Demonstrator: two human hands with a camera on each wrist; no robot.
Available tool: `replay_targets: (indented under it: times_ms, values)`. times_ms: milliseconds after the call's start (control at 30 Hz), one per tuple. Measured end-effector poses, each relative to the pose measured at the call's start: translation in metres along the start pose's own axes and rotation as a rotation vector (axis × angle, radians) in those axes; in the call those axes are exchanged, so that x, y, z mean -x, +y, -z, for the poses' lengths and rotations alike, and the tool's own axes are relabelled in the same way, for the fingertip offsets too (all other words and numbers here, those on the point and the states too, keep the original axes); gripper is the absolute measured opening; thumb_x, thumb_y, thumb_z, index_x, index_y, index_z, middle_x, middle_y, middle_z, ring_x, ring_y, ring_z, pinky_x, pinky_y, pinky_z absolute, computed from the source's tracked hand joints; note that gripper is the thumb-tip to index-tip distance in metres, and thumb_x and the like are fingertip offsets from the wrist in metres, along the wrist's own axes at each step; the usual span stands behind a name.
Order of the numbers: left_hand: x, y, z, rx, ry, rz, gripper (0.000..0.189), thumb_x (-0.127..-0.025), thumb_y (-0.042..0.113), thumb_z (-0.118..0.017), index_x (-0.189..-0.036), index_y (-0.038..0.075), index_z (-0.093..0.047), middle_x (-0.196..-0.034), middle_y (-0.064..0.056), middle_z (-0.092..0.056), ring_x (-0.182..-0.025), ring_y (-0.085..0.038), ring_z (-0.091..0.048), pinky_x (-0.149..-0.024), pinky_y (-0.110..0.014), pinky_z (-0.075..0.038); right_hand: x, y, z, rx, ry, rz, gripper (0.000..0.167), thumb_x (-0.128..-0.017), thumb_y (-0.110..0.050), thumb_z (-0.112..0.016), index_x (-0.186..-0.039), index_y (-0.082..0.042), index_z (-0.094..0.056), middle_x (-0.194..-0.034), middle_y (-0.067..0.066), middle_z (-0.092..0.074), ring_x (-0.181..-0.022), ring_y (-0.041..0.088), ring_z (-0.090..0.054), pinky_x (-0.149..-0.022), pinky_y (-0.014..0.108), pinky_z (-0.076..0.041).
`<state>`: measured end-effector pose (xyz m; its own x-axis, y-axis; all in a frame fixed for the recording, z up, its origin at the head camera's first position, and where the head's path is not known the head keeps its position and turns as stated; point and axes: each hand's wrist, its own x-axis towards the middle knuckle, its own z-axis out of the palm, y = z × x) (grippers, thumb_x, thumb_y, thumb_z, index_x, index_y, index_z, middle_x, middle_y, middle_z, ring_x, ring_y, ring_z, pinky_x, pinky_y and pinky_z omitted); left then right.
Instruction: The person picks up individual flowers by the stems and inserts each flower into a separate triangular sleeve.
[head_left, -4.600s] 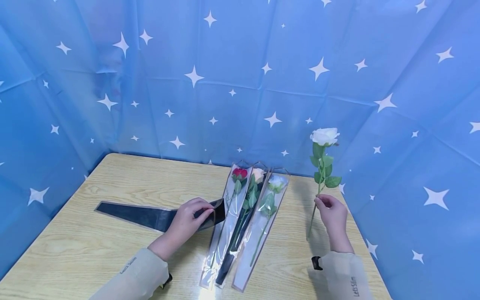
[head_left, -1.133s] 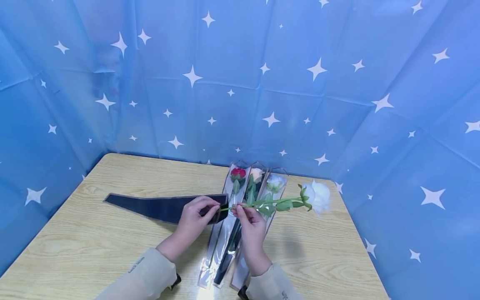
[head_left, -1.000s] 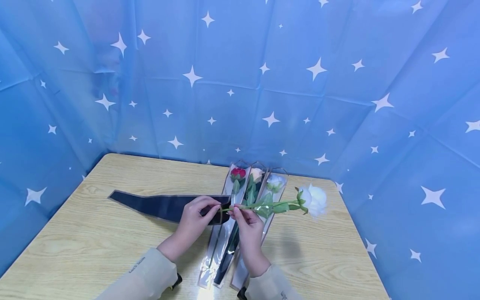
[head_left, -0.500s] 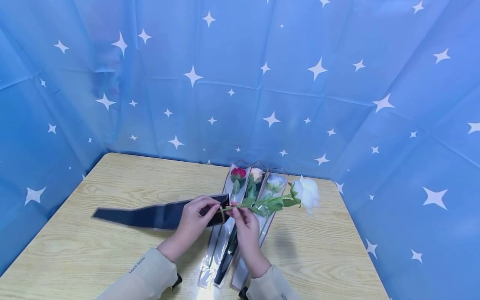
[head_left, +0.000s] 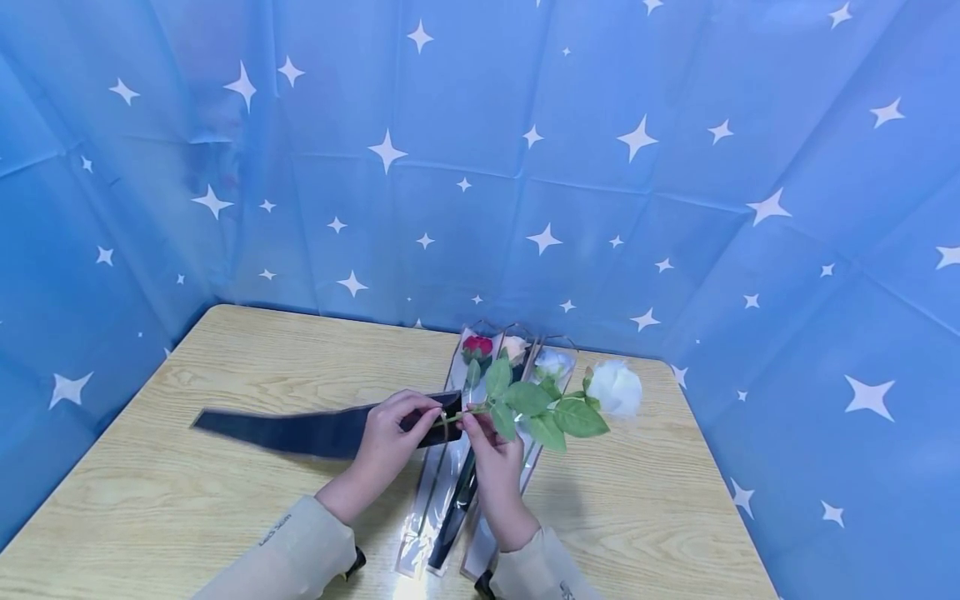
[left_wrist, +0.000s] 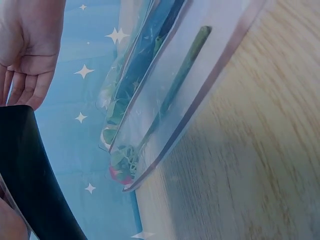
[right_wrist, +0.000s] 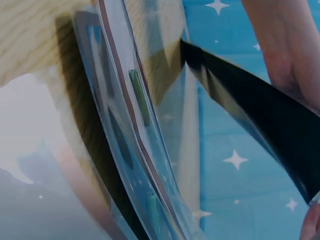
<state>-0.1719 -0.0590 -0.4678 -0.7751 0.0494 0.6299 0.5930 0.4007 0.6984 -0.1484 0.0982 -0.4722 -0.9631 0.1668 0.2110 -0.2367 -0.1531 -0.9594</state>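
Observation:
My left hand (head_left: 386, 433) pinches a long black flower sleeve (head_left: 292, 433) near its wide mouth. The sleeve's narrow end points left. Close beside it, my right hand (head_left: 498, 479) pinches the green stem of a white rose (head_left: 617, 388) low down. The rose lies nearly level, flower to the right, leaves spread over the wrapped flowers. Its stem's lower end is at the sleeve's mouth, by the left fingertips; the tip is hidden. In the left wrist view the black sleeve (left_wrist: 35, 170) stands below the right hand (left_wrist: 32, 45). The right wrist view shows the sleeve (right_wrist: 265, 115) tapering away.
Three roses in clear sleeves lie side by side under the hands: a red rose (head_left: 477, 345), a peach rose (head_left: 513, 348) and a pale blue rose (head_left: 553, 362). The wooden table (head_left: 135, 492) meets a blue star-patterned curtain (head_left: 480, 167) behind and at both sides.
The white rose came from upright at the right to level, its stem end now at the sleeve's mouth. Lately it has turned, spreading its leaves to view. The sleeve's narrow end has swung about.

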Motion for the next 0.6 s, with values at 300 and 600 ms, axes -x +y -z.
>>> replay_targets:
  times_ms: [300, 600]
  values:
    - [0.0, 0.001, -0.001, 0.013, 0.005, -0.018, 0.005, -0.086, 0.017, -0.07, -0.09, 0.016, -0.073, -0.089, 0.008, -0.069, -0.079, -0.006, -0.063, -0.059, -0.017, -0.051, 0.008, -0.027, -0.008, 0.316, 0.009, 0.099, 0.014, -0.089, -0.011, -0.066, -0.098, -0.001, -0.07, -0.091, 0.011, -0.07, -0.083, 0.006, -0.063, -0.074, 0.023, -0.054]
    - [0.0, 0.002, 0.0, 0.007, 0.005, 0.017, 0.006, -0.086, 0.018, -0.07, -0.091, 0.017, -0.073, -0.089, 0.009, -0.068, -0.083, -0.006, -0.064, -0.066, -0.02, -0.055, 0.007, -0.03, -0.012, 0.319, -0.063, 0.121, 0.02, -0.092, -0.006, -0.06, -0.107, 0.004, -0.068, -0.106, 0.016, -0.069, -0.099, 0.013, -0.062, -0.085, 0.021, -0.05]
